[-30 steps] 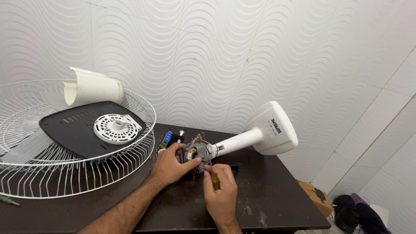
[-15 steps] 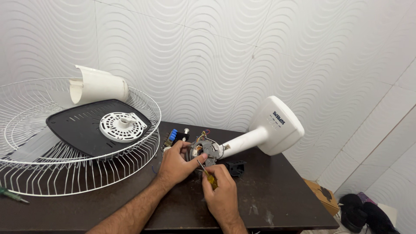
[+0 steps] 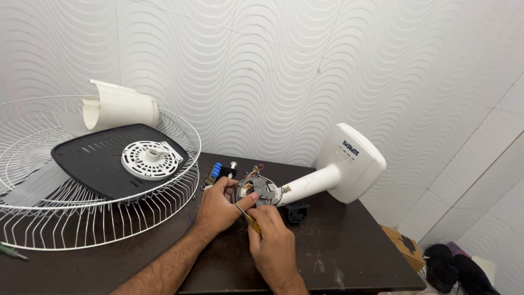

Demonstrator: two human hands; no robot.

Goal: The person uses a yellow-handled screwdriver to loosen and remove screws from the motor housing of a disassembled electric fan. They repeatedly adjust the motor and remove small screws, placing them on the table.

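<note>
A white fan stand lies on its side on the dark table, its neck ending in an exposed metal motor with coloured wires. My left hand grips the motor from the left side. My right hand holds a small yellow-handled screwdriver whose tip points up at the motor. A blue component with a small knob sits just behind my left hand.
White wire fan guards fill the table's left. On them rest a black panel, a white round slotted cover and a white plastic housing. A green-handled tool lies at far left. Dark items lie on the floor, right.
The view has shifted slightly. My hands stay at the motor; the screwdriver's tip has come up closer to it.
</note>
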